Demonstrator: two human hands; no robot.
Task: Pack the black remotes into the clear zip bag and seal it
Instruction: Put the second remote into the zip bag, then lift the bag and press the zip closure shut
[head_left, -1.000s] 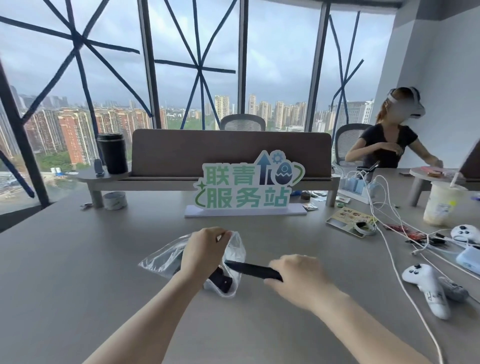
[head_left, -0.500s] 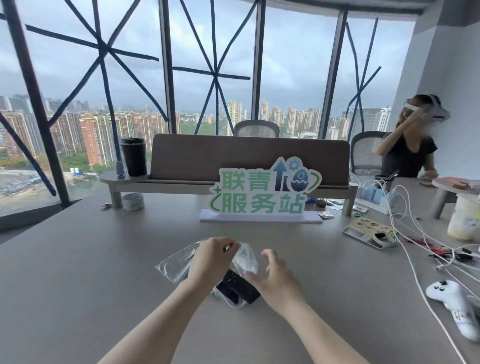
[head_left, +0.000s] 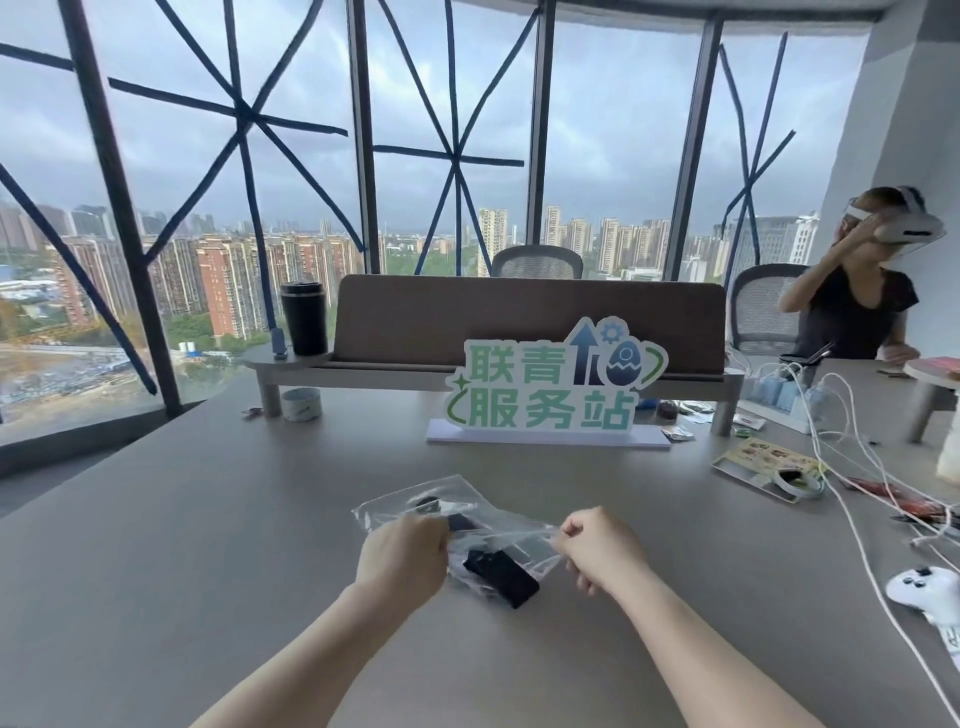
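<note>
your right hand (head_left: 602, 551) has let go of the remote (head_left: 501, 577), now in the clear zip bag (head_left: 457, 525) on the surface (head_left: 208, 519); both hands' fingers, left hand (head_left: 402, 558) included, pinch the mouth, so sealing is probably next.

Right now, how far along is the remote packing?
Done: a black remote lies inside the clear zip bag, and another dark shape shows deeper in. In hand: the left hand and right hand each grip an end of the bag's mouth, stretching it. Left: pressing the zip shut; I cannot tell whether any of it is sealed.
</note>
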